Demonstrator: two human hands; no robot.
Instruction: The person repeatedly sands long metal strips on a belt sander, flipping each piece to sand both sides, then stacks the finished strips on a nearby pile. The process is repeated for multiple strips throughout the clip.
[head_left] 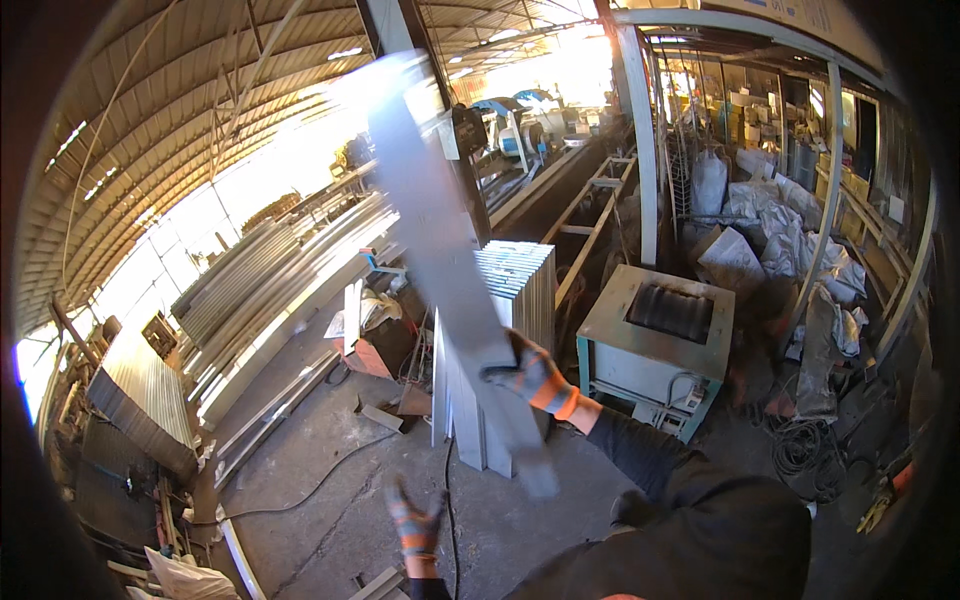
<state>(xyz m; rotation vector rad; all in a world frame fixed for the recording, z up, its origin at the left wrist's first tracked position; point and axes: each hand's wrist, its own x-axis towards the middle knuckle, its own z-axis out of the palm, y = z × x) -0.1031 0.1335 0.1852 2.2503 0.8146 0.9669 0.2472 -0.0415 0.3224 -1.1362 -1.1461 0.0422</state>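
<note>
The right hand (540,380), in a grey-and-orange glove, was curled around the right edge of a long flat metal bar (430,215), which slanted, blurred, above the floor (310,450) and in front of an upright stack of metal profiles (522,285); whether the bar bore any marking could not be told. The left hand (415,522), similarly gloved, was open with its fingers spread, gripping nothing, to the left of the bar's lower end. Printed lettering appeared on a pale panel (800,15) at the upper right, while a boxy machine (635,370) stood right of the stack.
</note>
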